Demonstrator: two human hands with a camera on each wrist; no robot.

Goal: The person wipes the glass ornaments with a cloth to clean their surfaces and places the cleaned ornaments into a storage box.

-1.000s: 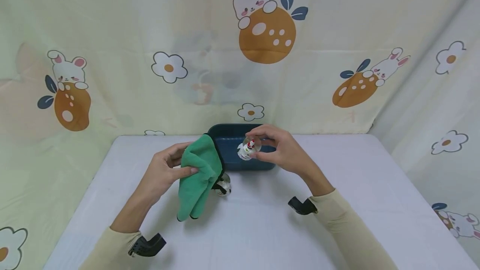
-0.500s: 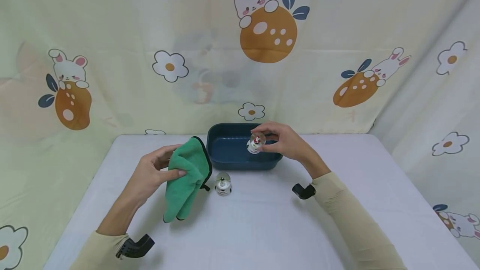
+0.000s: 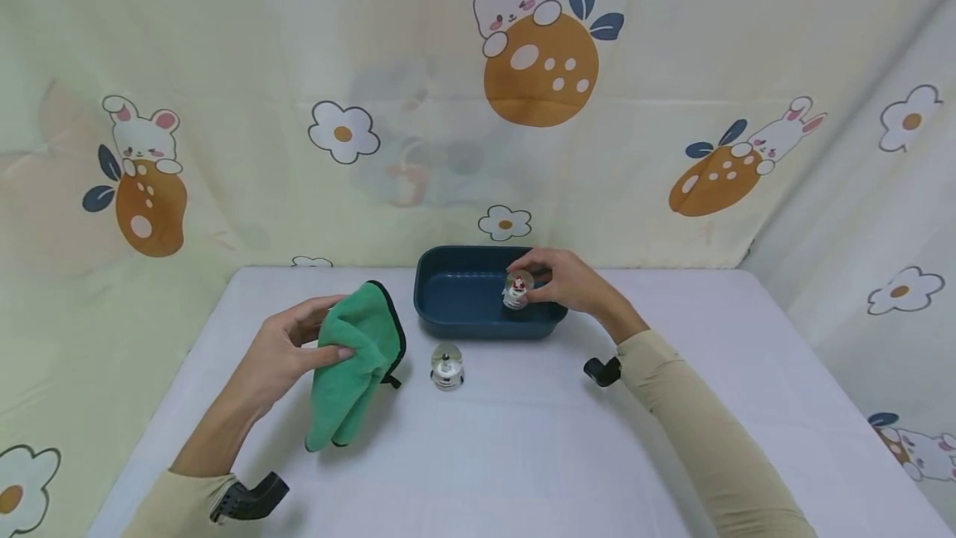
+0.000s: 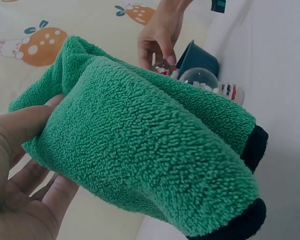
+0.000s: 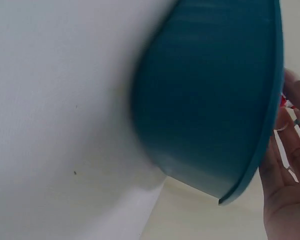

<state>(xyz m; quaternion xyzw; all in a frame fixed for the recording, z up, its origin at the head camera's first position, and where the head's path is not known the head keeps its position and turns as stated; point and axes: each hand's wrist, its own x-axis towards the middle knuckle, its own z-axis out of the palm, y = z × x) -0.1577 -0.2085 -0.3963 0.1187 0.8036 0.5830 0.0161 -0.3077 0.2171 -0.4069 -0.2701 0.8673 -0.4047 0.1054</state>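
Note:
My left hand pinches a folded green cloth with black edging between thumb and fingers, above the left part of the table. In the left wrist view the cloth fills most of the picture. My right hand holds a small snow globe with a red figure inside and a white base, over the right end of a dark blue bin. The bin's wall hides most of the globe in the right wrist view. A second snow globe stands upright on the table in front of the bin.
A white cloth covers the table. Behind it hangs a pale curtain printed with rabbits and flowers, close to the bin's back edge. Another curtain borders the right side.
My left hand has drawn the cloth left and toward me, uncovering the standing snow globe and the bin's left end. My right hand has carried its globe rightward within the bin's outline.

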